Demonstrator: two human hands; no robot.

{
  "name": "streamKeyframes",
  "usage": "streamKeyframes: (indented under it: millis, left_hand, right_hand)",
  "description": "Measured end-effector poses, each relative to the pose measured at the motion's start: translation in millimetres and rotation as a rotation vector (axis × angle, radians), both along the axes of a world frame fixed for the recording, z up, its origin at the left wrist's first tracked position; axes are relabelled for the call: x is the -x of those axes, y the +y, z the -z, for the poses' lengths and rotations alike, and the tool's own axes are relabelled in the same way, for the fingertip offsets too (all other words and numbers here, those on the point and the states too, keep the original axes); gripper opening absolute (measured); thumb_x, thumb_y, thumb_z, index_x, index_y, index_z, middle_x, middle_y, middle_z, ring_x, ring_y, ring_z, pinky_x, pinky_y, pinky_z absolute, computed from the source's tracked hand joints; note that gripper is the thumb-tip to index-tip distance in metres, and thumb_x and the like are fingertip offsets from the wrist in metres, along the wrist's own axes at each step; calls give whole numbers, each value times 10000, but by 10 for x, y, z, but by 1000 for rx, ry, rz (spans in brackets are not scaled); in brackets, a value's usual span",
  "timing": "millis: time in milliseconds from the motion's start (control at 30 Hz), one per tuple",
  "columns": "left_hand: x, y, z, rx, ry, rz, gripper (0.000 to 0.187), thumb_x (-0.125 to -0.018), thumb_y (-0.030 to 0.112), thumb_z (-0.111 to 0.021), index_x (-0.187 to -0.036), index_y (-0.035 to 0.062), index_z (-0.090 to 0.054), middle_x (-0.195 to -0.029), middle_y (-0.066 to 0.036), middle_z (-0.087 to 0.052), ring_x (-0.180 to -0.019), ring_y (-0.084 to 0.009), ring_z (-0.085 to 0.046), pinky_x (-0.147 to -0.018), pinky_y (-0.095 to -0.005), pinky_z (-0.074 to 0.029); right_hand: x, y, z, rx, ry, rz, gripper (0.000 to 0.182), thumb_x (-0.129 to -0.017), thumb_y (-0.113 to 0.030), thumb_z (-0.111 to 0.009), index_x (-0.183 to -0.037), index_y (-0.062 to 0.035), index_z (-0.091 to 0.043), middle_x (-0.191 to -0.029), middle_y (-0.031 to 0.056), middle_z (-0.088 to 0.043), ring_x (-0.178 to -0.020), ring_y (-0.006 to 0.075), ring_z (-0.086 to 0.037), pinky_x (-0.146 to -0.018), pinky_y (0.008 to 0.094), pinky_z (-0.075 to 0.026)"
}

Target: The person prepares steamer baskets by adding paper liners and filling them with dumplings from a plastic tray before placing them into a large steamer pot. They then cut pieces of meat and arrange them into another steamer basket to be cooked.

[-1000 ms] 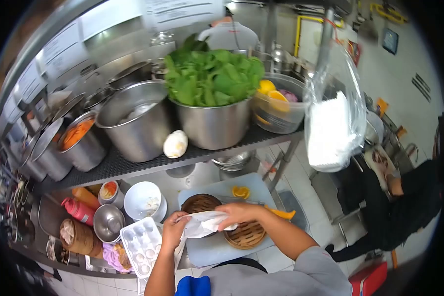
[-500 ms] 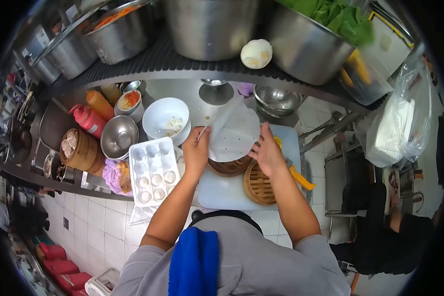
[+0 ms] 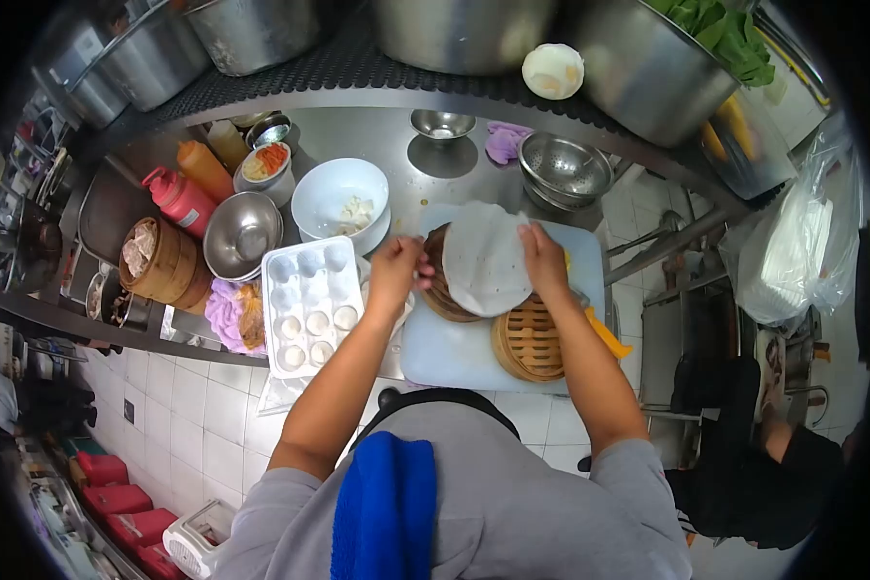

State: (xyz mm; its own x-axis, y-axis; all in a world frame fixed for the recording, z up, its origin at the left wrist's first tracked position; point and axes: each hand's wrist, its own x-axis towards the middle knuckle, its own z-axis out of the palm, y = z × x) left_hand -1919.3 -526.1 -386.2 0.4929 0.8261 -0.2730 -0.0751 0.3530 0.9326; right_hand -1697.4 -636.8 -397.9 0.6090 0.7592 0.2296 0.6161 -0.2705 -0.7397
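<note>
A round white perforated paper sheet (image 3: 488,259) hangs over a bamboo steamer (image 3: 445,302) on the pale cutting board (image 3: 445,362). My right hand (image 3: 545,257) pinches the sheet at its right edge. Just left of the steamer is my left hand (image 3: 399,271), its fingers curled and apart from the sheet; whether anything small is between them cannot be made out. A second bamboo steamer (image 3: 529,340) with a slatted base lies on the board below my right hand. Beside my right forearm shows a yellow handle (image 3: 609,335).
Left of the board are an egg tray (image 3: 309,300), a white bowl (image 3: 340,203) with pale pieces, metal bowls (image 3: 243,232) and a red bottle (image 3: 180,200). A shelf (image 3: 358,97) with large pots crosses above. A person in black (image 3: 754,474) is at the right.
My left hand has let go of the sheet and moved lower left of it. The sheet now lies more spread out in my right hand. The view has shifted slightly.
</note>
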Motion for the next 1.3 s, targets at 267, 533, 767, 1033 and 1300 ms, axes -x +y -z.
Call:
streamKeyframes:
  millis: [267, 533, 767, 1033, 1300]
  left_hand:
    - [-75, -72, 37, -544, 557, 124, 549, -730, 379, -734, -1050, -28, -550, -817, -139, -651, -733, -233, -647, -634, -348, -502]
    - [-60, -84, 205, -692, 612, 50, 464, -782, 281, -667, -1110, -22, -541, -924, -227, -660, -876, -364, -646, -709, -421, -498]
    - [92, -107, 77, -460, 643, 56, 453, -780, 300, -716, -1043, -45, -585, -941, -176, -647, -843, -266, -635, -736, -345, -482]
    - [124, 98, -559, -1355, 431, 275, 193, -814, 88, -617, -994, 18, -632, -1041, -161, -587, -987, -323, -570, -818, -390, -477]
    - [-276, 144, 40, -1465, 863, 1024, 272, -862, 76, -487, -1098, -9, -592, -1287, -171, -488, -1177, -330, -492, -951, -393, -452]
  right_hand:
    - [203, -34, 126, -78, 129, -30, 270, -953, -278, -491, -979, -15, -547, -791, 188, -584, -732, 288, -578, -706, 333, -452]
    - [162, -19, 40, 6, -53, 3, 277, -947, -310, -481, -955, -45, -561, -844, 187, -620, -809, 358, -598, -707, 404, -464]
    - [-5, -45, 140, 289, -197, 14, 299, -904, -350, -522, -965, -63, -582, -942, 162, -633, -893, 362, -594, -756, 449, -467]
    - [189, -127, -285, 88, -458, -307, 481, -818, -294, -638, -1202, -31, -518, -1221, 152, -535, -1159, 334, -490, -961, 415, -413]
    - [355, -80, -33, 400, -526, -612, 708, -816, -396, -624, -1346, 6, -385, -1476, 181, -269, -1378, 316, -237, -1123, 405, -227]
